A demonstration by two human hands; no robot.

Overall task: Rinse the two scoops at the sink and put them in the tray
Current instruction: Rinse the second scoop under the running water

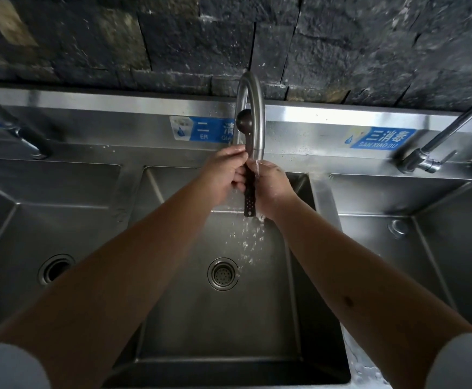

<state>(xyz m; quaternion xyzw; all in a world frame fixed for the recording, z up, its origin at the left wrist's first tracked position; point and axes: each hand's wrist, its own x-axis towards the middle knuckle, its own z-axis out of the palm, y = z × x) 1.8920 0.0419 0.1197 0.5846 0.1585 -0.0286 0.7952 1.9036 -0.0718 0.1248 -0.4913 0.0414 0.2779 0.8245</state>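
Observation:
A dark scoop (pixel 249 197) stands upright under the running faucet (pixel 253 108) of the middle sink basin (pixel 190 304). Its round bowl shows above my hands, behind the faucet arch, and its handle with small holes points down. My left hand (pixel 226 175) grips the handle from the left. My right hand (pixel 271 186) closes on it from the right. Water runs over the handle and splashes down toward the drain (pixel 223 273). A second scoop and the tray are not in view.
A left basin (pixel 18 220) and a right basin (pixel 426 248) flank the middle one, each with its own faucet (pixel 431 153). Blue labels (pixel 381 138) are stuck on the steel backsplash. A dark stone wall rises behind.

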